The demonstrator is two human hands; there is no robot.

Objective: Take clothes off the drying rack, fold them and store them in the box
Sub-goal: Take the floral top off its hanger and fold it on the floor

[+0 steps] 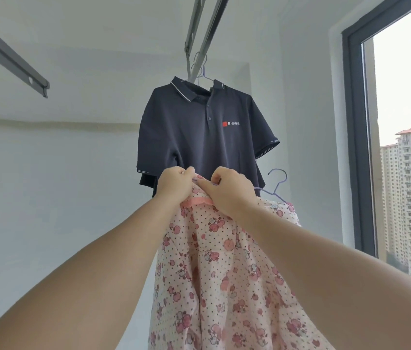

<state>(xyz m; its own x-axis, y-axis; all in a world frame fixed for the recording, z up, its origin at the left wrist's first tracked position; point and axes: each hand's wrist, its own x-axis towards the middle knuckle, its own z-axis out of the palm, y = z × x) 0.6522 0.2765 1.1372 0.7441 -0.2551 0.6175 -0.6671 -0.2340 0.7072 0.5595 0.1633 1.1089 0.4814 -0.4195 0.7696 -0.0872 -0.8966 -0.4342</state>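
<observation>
One head-worn view only, so no second view shares the scene. It tilts upward from below the rack rail (200,34), which runs overhead away from the lens. A polo (204,132) hangs from that rail, near, just beyond arm's reach. Right of the rail the window (401,147) fills the frame edge; left of it, a second rail (10,56) crosses the ceiling.

The pink garment (224,274) runs off the bottom edge. Its hanger (276,188) is mostly hidden under cloth, and the polo's (199,132) chest lettering is unreadable.
</observation>
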